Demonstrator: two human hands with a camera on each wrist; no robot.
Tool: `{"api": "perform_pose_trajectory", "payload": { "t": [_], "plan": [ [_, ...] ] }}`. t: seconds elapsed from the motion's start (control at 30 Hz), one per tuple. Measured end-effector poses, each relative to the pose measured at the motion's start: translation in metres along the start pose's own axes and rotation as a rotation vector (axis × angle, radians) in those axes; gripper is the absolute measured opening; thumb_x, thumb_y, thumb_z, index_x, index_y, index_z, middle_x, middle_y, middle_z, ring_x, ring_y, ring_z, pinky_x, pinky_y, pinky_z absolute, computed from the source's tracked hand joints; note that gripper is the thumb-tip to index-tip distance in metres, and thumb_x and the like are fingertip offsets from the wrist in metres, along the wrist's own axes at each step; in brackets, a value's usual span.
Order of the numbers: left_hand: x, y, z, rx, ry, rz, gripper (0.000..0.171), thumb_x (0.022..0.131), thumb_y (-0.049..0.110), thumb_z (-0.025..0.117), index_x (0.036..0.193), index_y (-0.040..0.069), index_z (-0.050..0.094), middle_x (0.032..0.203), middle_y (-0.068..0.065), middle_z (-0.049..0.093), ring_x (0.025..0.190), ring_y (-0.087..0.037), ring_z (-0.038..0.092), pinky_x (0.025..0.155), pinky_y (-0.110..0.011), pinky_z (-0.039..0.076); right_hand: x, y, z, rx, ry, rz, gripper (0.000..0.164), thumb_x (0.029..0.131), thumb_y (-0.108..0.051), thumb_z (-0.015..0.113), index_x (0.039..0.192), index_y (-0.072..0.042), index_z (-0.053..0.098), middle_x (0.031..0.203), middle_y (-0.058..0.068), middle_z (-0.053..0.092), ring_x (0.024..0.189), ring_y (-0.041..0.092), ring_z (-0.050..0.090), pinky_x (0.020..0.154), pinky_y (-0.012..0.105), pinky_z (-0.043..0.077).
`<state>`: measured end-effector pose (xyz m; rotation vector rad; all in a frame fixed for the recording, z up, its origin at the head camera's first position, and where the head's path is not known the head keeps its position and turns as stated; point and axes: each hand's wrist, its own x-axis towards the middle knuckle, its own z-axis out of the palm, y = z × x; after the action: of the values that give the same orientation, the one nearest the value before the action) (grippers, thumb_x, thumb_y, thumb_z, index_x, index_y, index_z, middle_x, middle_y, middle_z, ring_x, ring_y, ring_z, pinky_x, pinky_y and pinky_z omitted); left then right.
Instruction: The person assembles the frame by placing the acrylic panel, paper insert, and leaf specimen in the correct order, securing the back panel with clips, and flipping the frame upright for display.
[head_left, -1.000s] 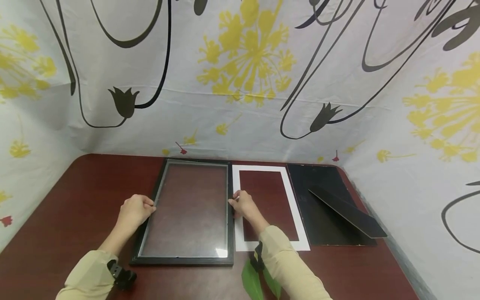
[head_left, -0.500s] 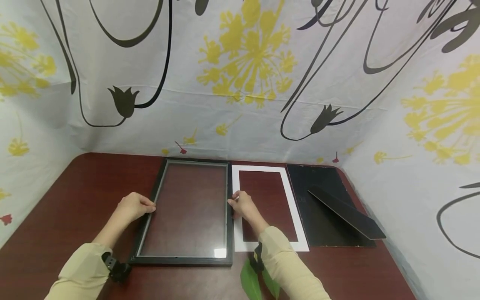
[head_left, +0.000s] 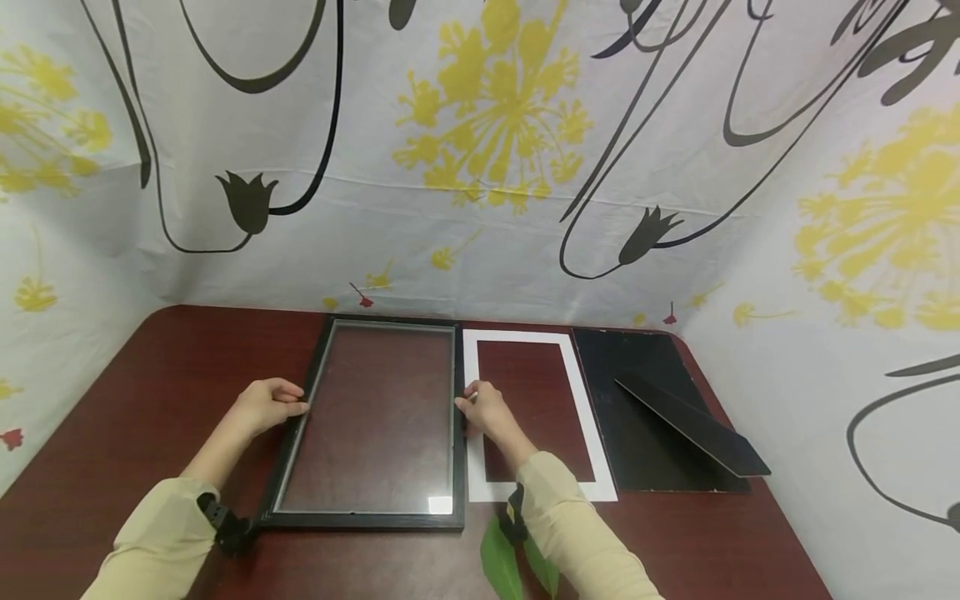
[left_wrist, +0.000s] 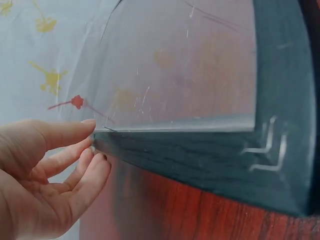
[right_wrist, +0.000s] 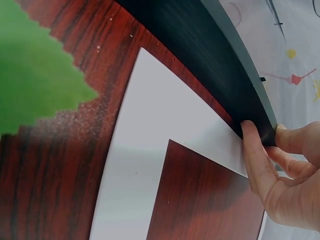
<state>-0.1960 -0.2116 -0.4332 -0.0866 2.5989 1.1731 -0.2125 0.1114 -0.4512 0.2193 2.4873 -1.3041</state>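
A dark picture frame (head_left: 360,522) lies flat on the table, back side up, with a clear glass pane (head_left: 386,417) set inside its rim. My left hand (head_left: 262,406) is at the middle of the frame's left rail. In the left wrist view its thumb (left_wrist: 75,131) lies at the inner edge and the other fingers are at the outer side. On the opposite rail my right hand (head_left: 489,410) grips the edge, thumb over the top, fingers (right_wrist: 257,155) along the outside wall. Its wrist passes over a white mat (head_left: 543,492) with a rectangular opening.
Right of the mat lies a black backing board (head_left: 622,358) with its stand flap (head_left: 690,425) raised. Green leaves (head_left: 501,558) sit below the right wrist, on the reddish wooden table (head_left: 202,358). Patterned cloth (head_left: 480,275) rises behind the table.
My left hand has shifted slightly up and left along the rail, its thumb and index finger now more apart. The left forearm has moved left. The right hand and frame stay nearly still.
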Motion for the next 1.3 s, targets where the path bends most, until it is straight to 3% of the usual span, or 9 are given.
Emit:
{"api": "perform_pose_trajectory", "payload": {
  "t": [0.13, 0.33, 0.5, 0.77, 1.0, 1.17, 1.3],
  "plan": [
    [0.006, -0.005, -0.002, -0.139, -0.05, -0.019, 0.046, 0.084, 0.007, 0.063, 0.117, -0.017, 0.044, 0.105, -0.031, 0.055, 0.077, -0.015, 0.062, 0.072, -0.035, 0.057, 0.001, -0.001, -0.001, 0.01, -0.001, -0.001, 0.019, 0.09, -0.009, 0.056, 0.103, 0.004, 0.051, 0.095, 0.022, 0.062, 0.066, 0.028, 0.068, 0.054, 0.029, 0.057],
    [0.011, -0.003, -0.008, -0.193, -0.169, -0.077, 0.056, 0.088, 0.015, 0.06, 0.131, -0.012, 0.035, 0.128, -0.035, 0.042, 0.101, -0.03, 0.059, 0.078, -0.036, 0.056, 0.0, -0.002, -0.006, -0.022, 0.009, 0.005, 0.019, 0.09, -0.011, 0.056, 0.103, 0.003, 0.052, 0.097, 0.021, 0.064, 0.062, 0.028, 0.068, 0.061, 0.032, 0.058],
    [0.019, 0.003, -0.009, -0.143, -0.225, -0.085, 0.057, 0.091, 0.017, 0.056, 0.132, -0.013, 0.03, 0.13, -0.036, 0.038, 0.112, -0.041, 0.049, 0.077, -0.037, 0.056, 0.0, -0.002, -0.007, -0.037, 0.021, 0.007, 0.019, 0.09, -0.012, 0.056, 0.104, 0.002, 0.052, 0.099, 0.02, 0.065, 0.062, 0.027, 0.068, 0.066, 0.034, 0.057],
    [0.026, 0.009, -0.005, -0.074, -0.207, -0.126, 0.062, 0.094, 0.029, 0.05, 0.131, -0.014, 0.027, 0.126, -0.037, 0.036, 0.116, -0.049, 0.041, 0.08, -0.044, 0.054, 0.0, -0.002, -0.005, -0.016, 0.023, 0.016, 0.02, 0.09, -0.012, 0.056, 0.103, 0.003, 0.053, 0.092, 0.018, 0.062, 0.063, 0.027, 0.068, 0.061, 0.032, 0.057],
    [0.034, 0.015, -0.005, -0.053, -0.215, -0.17, 0.052, 0.092, 0.025, 0.052, 0.121, -0.011, 0.031, 0.123, -0.033, 0.036, 0.115, -0.048, 0.042, 0.074, -0.041, 0.056, -0.001, -0.004, -0.008, -0.044, 0.031, 0.01, 0.019, 0.091, -0.012, 0.056, 0.103, 0.002, 0.053, 0.087, 0.018, 0.063, 0.062, 0.028, 0.068, 0.065, 0.032, 0.056],
    [0.042, 0.02, -0.009, -0.009, -0.247, -0.19, 0.042, 0.093, 0.027, 0.048, 0.11, -0.009, 0.035, 0.116, -0.031, 0.038, 0.113, -0.048, 0.043, 0.074, -0.041, 0.056, -0.003, -0.005, -0.005, -0.025, 0.026, -0.005, 0.018, 0.09, -0.009, 0.056, 0.102, 0.004, 0.052, 0.092, 0.021, 0.063, 0.062, 0.028, 0.068, 0.06, 0.032, 0.057],
    [0.051, 0.021, -0.01, 0.041, -0.27, -0.196, 0.049, 0.095, 0.025, 0.044, 0.117, -0.016, 0.035, 0.119, -0.036, 0.038, 0.112, -0.048, 0.043, 0.075, -0.04, 0.056, -0.004, -0.001, 0.001, -0.023, 0.029, -0.017, 0.016, 0.089, -0.007, 0.057, 0.1, 0.004, 0.053, 0.094, 0.022, 0.063, 0.064, 0.027, 0.067, 0.054, 0.03, 0.057]
  ]
}}
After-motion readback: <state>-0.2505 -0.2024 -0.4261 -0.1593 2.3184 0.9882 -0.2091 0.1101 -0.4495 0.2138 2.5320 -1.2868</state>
